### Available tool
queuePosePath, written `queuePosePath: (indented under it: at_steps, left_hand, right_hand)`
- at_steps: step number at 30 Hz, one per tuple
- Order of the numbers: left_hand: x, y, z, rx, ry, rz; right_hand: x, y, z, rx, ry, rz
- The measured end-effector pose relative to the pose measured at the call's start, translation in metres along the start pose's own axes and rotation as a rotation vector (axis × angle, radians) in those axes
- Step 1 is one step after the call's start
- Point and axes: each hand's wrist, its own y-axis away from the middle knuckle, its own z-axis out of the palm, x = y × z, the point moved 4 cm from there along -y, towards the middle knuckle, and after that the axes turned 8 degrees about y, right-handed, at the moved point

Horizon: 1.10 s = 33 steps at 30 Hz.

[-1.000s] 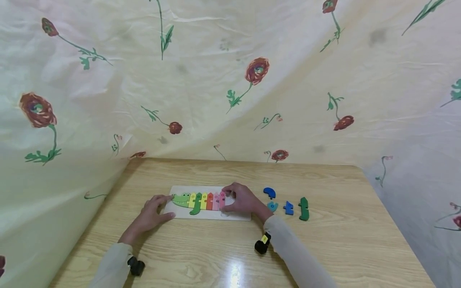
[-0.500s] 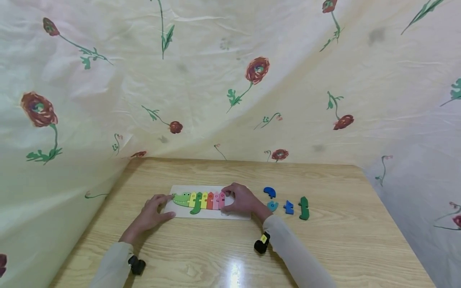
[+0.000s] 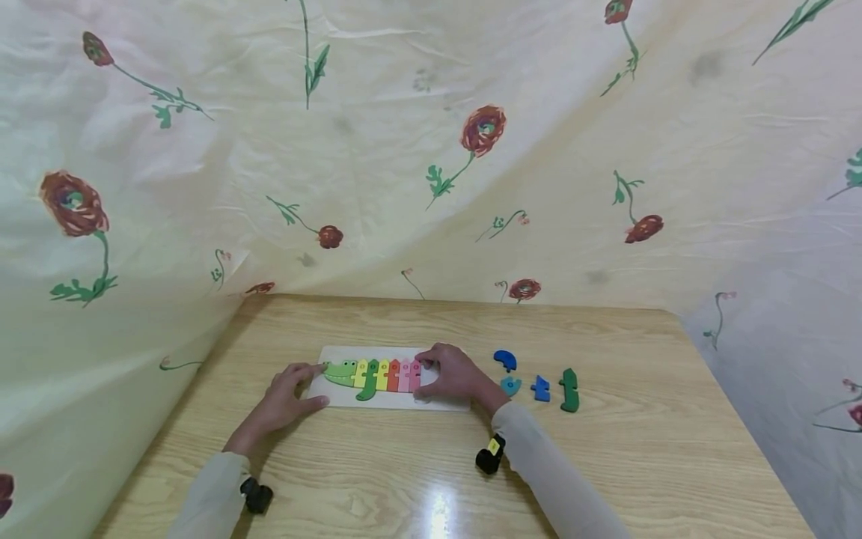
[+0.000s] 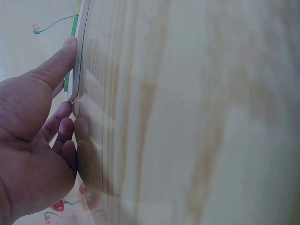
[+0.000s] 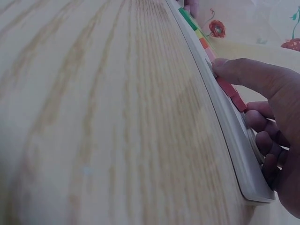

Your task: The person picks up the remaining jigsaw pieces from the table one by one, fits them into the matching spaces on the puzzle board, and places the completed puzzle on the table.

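Note:
A pale puzzle board point(image 3: 390, 401) lies on the table, carrying a crocodile made of coloured pieces. Its green head point(image 3: 340, 373) is at the left, followed by yellow, green, red and pink pieces. My left hand point(image 3: 286, 397) holds the board's left end, thumb and index finger apart on it; the other fingers are bent against the tabletop in the left wrist view. My right hand point(image 3: 454, 374) pinches the rightmost pink puzzle piece point(image 3: 415, 376) between thumb and index finger, lengthwise, at the row's end. In the right wrist view this piece point(image 5: 230, 93) looks red and sits on the board.
Loose pieces lie right of the board: a dark blue curved one point(image 3: 505, 360), a light blue one point(image 3: 510, 386), a blue one point(image 3: 541, 388) and a long green one point(image 3: 569, 390). Flowered cloth point(image 3: 431, 150) hangs behind and beside the wooden table point(image 3: 377, 479).
The rightmost pink piece has shifted slightly and now lines up closer with its neighbour. Both hands stay in almost the same place, and the loose pieces have not moved.

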Motion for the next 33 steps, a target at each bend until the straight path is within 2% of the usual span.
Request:
queuePosePath:
  at_steps: [8,15,26,33]
  left_hand:
    - [0.002,0.001,0.001,0.0,-0.003,-0.005]
    - [0.006,0.002,0.001,-0.003,-0.006,-0.012]
    - [0.005,0.001,-0.001,-0.009,-0.009,-0.022]
    - [0.007,0.0,-0.001,-0.018,-0.01,-0.03]
  right_hand:
    - [0.003,0.0,0.0,0.003,0.003,-0.009]
    - [0.004,0.002,-0.01,0.056,-0.026,-0.078]
    - [-0.008,0.019,-0.059,0.082,-0.095,-0.217]
    - [-0.012,0.036,-0.092,0.142,-0.067,-0.239]
